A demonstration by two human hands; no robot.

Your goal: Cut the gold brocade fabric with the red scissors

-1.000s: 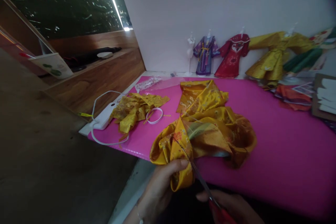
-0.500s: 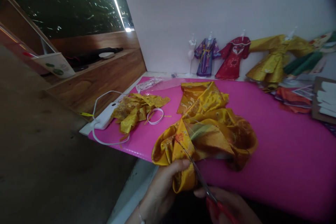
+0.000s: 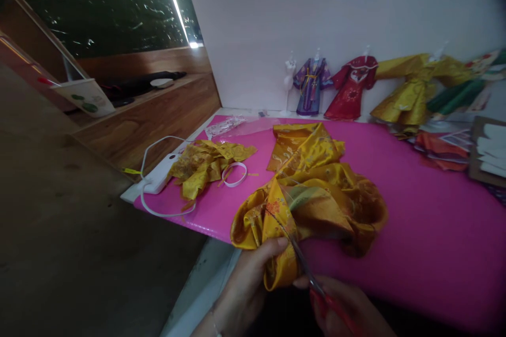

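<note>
A length of golden patterned satin fabric (image 3: 328, 200) lies bunched over the front of the pink tabletop, one folded end hanging at the near edge. My left hand (image 3: 253, 274) grips that end, thumb on top and the other fingers hidden beneath. In my right hand (image 3: 343, 300) is a pair of scissors (image 3: 304, 263) with red handles. The dark blades lie across the fabric beside my left thumb, tips near an orange-red flower motif. Whether the blades are parted is hard to see.
Golden scraps (image 3: 205, 160), a white ring (image 3: 234, 174) and a white power strip (image 3: 160, 174) with its cord are at left on the pink tabletop (image 3: 427, 221). Small dresses on stands, including a red one (image 3: 353, 87), line the wall. A box (image 3: 490, 147) sits far right.
The scissors and both hands have shifted very slightly right with the held fabric end. My grip on both looks the same.
</note>
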